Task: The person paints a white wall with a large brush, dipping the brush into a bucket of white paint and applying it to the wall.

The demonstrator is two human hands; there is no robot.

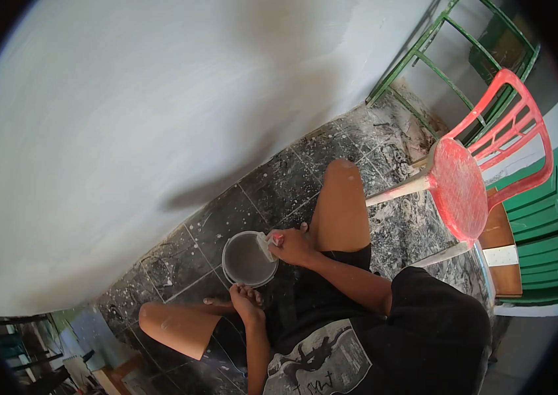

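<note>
head fisheye | from above | facing down | close over hands (pixel 293 247)

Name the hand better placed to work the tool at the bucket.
Likely the right hand: it grips the red-handled tool at the bucket. The left hand, near the bucket, shows no tool.

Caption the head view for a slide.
A bucket on speckled dark tiles, with the right hand holding a red-handled tool at its rim and the left hand close by.
</note>
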